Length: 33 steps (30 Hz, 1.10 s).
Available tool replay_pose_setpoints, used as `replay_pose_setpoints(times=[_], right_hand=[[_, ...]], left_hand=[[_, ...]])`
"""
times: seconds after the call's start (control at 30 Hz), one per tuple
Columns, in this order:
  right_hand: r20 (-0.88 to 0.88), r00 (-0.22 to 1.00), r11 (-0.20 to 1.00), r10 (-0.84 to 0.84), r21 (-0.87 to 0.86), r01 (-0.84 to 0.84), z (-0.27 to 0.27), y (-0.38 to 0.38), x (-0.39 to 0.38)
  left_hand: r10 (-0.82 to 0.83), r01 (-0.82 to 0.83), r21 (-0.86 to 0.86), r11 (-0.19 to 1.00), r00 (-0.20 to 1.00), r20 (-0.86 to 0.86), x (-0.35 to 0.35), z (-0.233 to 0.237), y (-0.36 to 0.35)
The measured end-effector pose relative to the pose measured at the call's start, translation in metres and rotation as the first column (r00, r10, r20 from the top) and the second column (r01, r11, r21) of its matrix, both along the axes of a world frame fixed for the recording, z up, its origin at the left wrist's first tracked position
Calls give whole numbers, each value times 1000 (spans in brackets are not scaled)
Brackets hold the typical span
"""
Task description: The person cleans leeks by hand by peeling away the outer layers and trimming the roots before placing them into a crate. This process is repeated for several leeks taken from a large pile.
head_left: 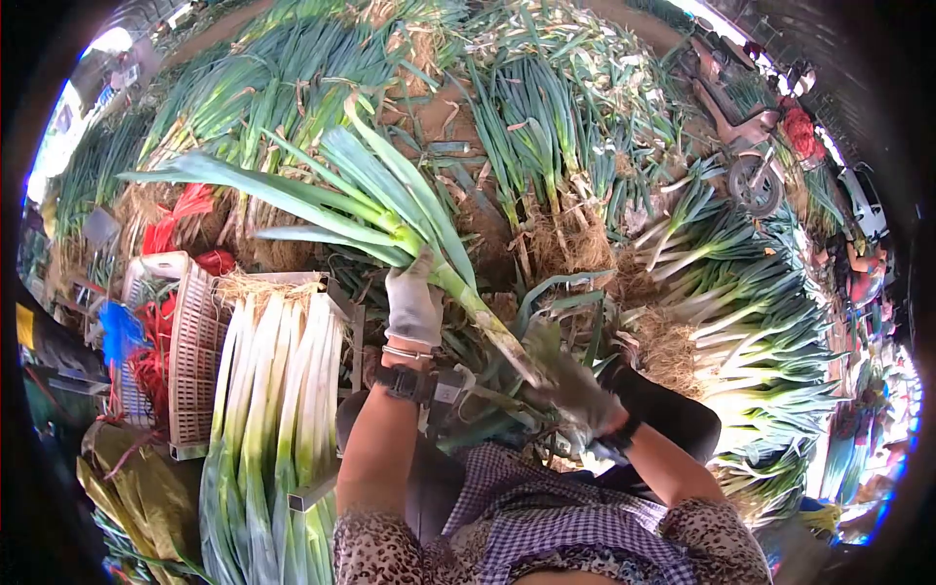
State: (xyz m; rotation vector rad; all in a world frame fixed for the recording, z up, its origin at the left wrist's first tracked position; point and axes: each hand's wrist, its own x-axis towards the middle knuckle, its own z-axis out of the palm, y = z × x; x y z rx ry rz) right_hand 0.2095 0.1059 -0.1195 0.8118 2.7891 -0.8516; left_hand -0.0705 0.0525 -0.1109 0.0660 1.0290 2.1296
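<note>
A big leek (458, 283) lies slantwise in front of me, its green leaves fanned to the upper left and its stem running down to the right. My left hand (414, 300), in a pale glove, is closed round the stem just below the leaves. At the lower end of the stem is my gloved right hand (573, 390), blurred by motion, its fingers not clear. Left of my left arm, cleaned leeks (278, 361) lie side by side on a metal frame (356, 336), roots toward the top.
A white plastic basket (195, 341) with red ties stands at the left, beside a yellowish sack (146, 487). Leek piles (531, 127) lie ahead, and a long row of leeks (760, 341) lies at the right. A scooter (736, 127) stands at the upper right.
</note>
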Motion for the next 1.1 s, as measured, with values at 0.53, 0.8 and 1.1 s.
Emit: replay_pose_setpoints(times=[0.53,0.8,1.1], right_hand=[[-284,542,282,-791,-955,-88,15,-46,-182],[-103,991,956,-84,-289,51,-38,1,-28],[-494,771,750,-402,-660,-31,26,3,-163]], left_hand=[[298,-308,-25,951,935,-190,-32,16,-30],[197,-198,15,980,963,-186,-51,23,-58],[-29,85,336,938,985,-168,-26,45,-42]])
